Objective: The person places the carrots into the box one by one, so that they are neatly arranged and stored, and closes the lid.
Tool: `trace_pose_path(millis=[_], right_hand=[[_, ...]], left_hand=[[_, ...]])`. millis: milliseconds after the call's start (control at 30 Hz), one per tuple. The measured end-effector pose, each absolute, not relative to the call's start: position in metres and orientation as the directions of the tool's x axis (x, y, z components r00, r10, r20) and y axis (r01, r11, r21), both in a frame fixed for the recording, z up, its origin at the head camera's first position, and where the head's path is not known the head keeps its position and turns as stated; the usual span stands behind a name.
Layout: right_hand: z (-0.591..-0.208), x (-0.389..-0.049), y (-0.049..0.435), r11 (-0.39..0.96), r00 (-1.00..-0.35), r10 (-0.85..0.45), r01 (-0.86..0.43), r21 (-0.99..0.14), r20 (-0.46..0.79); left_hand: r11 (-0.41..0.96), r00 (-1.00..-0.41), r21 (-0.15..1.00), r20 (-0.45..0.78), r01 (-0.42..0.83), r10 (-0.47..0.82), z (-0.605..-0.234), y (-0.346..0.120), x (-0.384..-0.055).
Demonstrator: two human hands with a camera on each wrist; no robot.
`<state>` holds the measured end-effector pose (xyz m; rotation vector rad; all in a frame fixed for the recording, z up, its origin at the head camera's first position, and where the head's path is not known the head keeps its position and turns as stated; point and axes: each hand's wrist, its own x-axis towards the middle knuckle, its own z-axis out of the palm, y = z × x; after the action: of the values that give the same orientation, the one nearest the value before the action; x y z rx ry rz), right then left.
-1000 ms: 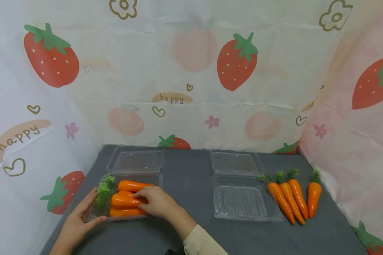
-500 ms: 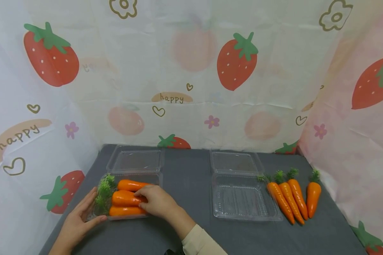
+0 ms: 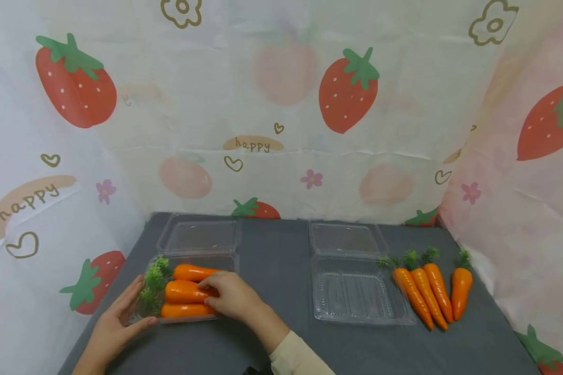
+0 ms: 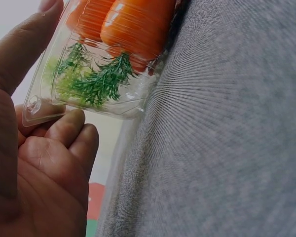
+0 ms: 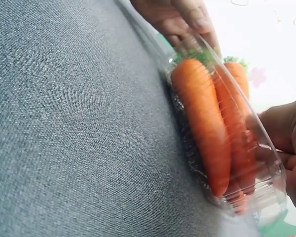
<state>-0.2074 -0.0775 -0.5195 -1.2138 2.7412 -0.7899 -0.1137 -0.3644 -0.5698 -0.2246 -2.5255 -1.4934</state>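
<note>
In the head view, a clear plastic clamshell box (image 3: 236, 262) stands at the left with its lid laid back. Three orange carrots lie across it, their green tops toward the left wall. My right hand (image 3: 234, 297) reaches in from the right and pinches the middle carrot (image 3: 184, 292) near its narrow end; the tips are hidden under the hand. At the box's front left corner is my left hand (image 3: 110, 328), thumb along the front and fingers at the left side. The left wrist view shows its curled fingers (image 4: 69, 128) against the rim.
A second clear box (image 3: 352, 291), also with its lid back, stands to the right with no carrots inside. Several carrots (image 3: 431, 291) lie beside it, one top overlapping its rim. A printed cloth (image 3: 281, 182) walls in the grey table (image 3: 272, 312).
During the first half second the middle carrot shifted slightly in the box, and the carrots now lie in three distinct rows. Both hands stay nearly still.
</note>
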Motion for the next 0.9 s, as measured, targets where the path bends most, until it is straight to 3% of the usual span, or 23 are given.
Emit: trace_pose_path(millis=[600, 900], right_hand=[[-0.52, -0.206, -0.057, 0.54, -0.762, -0.569, -0.631, -0.557, 0.311], [-0.517, -0.212, -0.042, 0.529, -0.764, -0.517, -0.64, -0.558, 0.386]], left_hand=[[0.448, -0.972, 0.863, 0.221, 0.234, 0.083, -0.562, -0.373, -0.12], [0.426, -0.979, 0.883, 0.16, 0.198, 0.124, -0.552, -0.384, -0.12]])
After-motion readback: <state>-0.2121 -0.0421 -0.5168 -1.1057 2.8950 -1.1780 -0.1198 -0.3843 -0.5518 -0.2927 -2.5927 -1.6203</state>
